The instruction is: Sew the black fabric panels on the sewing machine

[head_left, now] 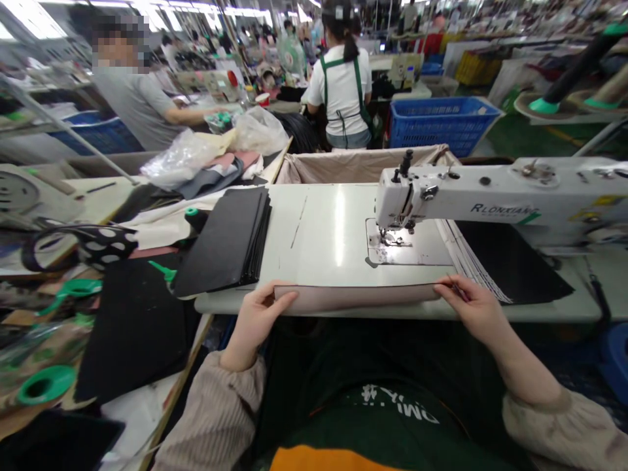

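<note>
A long greyish-pink fabric strip (360, 299) stretches between my two hands at the front edge of the sewing table (318, 235). My left hand (262, 314) pinches its left end between thumb and fingers. At the other end, my right hand (466, 302) is closed on the strip; a small dark slender item shows by those fingers, too small to name. Just beyond my right hand stands the white sewing machine (441, 196), its needle above the metal plate (417, 252). A stack of black panels (226, 242) lies beyond my left hand.
To the right, white-edged black pieces (510, 261) lie under the machine arm. A cloth-lined bin (343, 167) stands behind the table, with a blue crate (441, 121) farther back. Black sheets (137, 327) and green spools (46, 384) crowd the left side. Two co-workers are ahead.
</note>
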`<act>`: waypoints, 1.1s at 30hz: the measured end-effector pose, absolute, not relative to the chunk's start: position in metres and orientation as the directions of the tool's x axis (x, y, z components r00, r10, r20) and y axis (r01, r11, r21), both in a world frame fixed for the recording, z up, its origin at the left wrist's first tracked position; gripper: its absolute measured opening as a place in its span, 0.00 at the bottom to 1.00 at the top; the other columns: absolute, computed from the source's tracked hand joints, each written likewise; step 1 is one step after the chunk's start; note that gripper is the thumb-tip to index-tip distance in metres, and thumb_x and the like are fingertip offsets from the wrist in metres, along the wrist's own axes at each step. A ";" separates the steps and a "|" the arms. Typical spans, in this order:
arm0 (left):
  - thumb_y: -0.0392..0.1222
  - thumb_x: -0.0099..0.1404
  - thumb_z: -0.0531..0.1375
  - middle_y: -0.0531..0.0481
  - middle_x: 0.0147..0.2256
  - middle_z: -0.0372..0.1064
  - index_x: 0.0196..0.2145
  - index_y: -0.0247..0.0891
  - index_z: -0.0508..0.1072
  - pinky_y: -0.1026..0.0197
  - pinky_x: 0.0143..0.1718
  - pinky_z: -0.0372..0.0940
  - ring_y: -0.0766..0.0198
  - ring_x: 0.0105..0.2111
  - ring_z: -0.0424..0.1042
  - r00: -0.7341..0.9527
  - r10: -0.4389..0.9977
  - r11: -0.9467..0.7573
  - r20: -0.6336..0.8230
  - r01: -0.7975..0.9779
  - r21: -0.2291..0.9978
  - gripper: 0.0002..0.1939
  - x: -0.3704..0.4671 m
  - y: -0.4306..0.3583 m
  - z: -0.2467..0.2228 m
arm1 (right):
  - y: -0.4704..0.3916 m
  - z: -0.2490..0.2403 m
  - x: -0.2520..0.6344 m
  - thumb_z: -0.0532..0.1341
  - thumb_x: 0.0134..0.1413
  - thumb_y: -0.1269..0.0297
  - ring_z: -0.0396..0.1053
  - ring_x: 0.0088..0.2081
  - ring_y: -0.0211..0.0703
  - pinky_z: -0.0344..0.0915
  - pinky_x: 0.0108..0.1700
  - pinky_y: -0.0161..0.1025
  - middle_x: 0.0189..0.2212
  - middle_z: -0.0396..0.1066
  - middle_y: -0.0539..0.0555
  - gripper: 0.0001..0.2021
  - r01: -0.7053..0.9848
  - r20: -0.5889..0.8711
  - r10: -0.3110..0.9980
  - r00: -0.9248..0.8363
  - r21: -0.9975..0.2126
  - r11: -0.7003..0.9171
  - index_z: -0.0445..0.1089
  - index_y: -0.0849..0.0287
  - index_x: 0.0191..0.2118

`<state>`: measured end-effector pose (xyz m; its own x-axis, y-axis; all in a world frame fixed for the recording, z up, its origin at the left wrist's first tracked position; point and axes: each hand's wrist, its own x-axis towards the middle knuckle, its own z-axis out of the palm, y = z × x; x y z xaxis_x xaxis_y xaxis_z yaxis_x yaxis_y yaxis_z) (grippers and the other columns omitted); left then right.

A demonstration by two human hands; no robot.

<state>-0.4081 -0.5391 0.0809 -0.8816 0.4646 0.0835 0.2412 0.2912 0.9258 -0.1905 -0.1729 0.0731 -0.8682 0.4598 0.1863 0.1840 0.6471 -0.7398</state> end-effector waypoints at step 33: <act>0.49 0.70 0.58 0.54 0.43 0.70 0.53 0.47 0.73 0.53 0.51 0.63 0.60 0.45 0.69 -0.474 0.337 0.725 0.813 0.682 0.097 0.16 -0.471 -0.572 0.265 | -0.178 0.082 -0.196 0.54 0.62 0.45 0.73 0.33 0.44 0.68 0.35 0.38 0.33 0.76 0.52 0.20 0.233 0.165 0.534 -0.829 -0.766 0.599 0.75 0.52 0.46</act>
